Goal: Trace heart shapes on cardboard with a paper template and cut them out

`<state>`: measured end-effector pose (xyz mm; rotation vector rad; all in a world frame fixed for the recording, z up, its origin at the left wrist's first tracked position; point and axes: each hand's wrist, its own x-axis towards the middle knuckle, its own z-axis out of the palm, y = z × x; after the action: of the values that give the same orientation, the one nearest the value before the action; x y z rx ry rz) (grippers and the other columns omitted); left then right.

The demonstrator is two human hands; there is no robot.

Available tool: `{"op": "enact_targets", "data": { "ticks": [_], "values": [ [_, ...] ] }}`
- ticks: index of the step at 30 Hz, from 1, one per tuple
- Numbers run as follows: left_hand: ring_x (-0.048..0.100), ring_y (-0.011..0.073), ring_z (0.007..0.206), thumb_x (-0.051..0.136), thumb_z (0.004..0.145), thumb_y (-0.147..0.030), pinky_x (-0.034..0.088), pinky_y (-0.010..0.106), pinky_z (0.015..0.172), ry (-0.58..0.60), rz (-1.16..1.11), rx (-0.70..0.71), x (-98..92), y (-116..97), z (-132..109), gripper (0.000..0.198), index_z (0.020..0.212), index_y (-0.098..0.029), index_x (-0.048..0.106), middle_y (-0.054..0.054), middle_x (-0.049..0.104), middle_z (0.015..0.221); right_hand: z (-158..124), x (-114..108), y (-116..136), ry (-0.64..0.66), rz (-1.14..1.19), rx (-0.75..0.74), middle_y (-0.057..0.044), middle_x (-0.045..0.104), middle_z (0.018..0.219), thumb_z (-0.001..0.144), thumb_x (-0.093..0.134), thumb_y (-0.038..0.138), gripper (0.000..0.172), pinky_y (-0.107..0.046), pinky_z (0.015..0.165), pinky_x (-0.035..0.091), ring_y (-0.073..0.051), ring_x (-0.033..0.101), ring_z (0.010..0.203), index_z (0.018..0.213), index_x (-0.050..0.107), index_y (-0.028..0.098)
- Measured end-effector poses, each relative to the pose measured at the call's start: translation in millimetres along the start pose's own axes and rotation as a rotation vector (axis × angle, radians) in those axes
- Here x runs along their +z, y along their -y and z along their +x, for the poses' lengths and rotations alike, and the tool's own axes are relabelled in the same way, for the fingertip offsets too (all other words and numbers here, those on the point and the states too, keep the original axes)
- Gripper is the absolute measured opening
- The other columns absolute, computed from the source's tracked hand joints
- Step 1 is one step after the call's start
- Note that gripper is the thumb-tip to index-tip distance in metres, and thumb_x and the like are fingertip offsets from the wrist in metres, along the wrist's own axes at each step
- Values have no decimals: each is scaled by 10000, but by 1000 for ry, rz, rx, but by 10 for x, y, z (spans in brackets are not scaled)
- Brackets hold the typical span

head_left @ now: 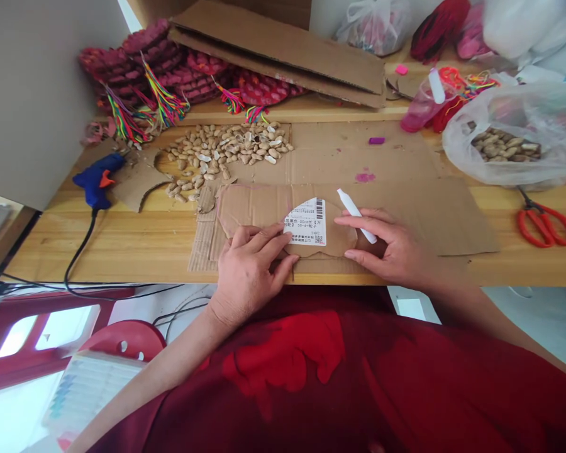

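Note:
A cut cardboard piece (pixel 337 234) with a white printed label (pixel 311 221) lies on a larger cardboard sheet (pixel 405 217) near the table's front edge. My left hand (pixel 252 264) rests on the cardboard at the label's left side, fingers stretched out and lying flat. A white marker (pixel 353 211) stands tilted at my right hand (pixel 389 248), with its narrow tip pointing up and away. The thumb and fingers of my right hand are apart, and the marker leans between them and the cardboard; whether the fingers grip it is unclear.
Peanuts (pixel 226 148) lie heaped behind the cardboard. A blue glue gun (pixel 97 182) with its cord is at left. Red-handled scissors (pixel 544 226) and a plastic bag of peanuts (pixel 509 148) are at right. Stacked cardboard (pixel 287 50) and tasselled red pieces (pixel 165 75) fill the shelf.

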<state>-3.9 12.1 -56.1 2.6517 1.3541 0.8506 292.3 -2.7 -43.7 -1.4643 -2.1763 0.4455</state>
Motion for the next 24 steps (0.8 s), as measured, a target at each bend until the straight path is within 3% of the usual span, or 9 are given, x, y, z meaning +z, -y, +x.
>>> {"op": "enact_targets", "data": {
  "ticks": [7, 24],
  "values": [
    [641, 286, 1093, 704, 961, -404, 603, 474, 908, 11, 0, -12, -7, -2, -2, 323, 1234, -237, 747, 47, 756, 1324, -1, 37, 2, -28, -92, -84, -144, 663, 1356, 930, 715, 402, 491, -558, 1055, 543, -349, 615, 1269, 1388, 672, 229],
    [650, 285, 1082, 721, 953, -435, 605, 485, 915, 11, 13, -22, 4, -43, 21, 310, 1185, -232, 754, 51, 761, 1302, -9, 67, -33, -42, -87, -90, -131, 679, 1304, 935, 711, 389, 413, -561, 1037, 547, -337, 641, 1241, 1328, 700, 264]
  ]
}}
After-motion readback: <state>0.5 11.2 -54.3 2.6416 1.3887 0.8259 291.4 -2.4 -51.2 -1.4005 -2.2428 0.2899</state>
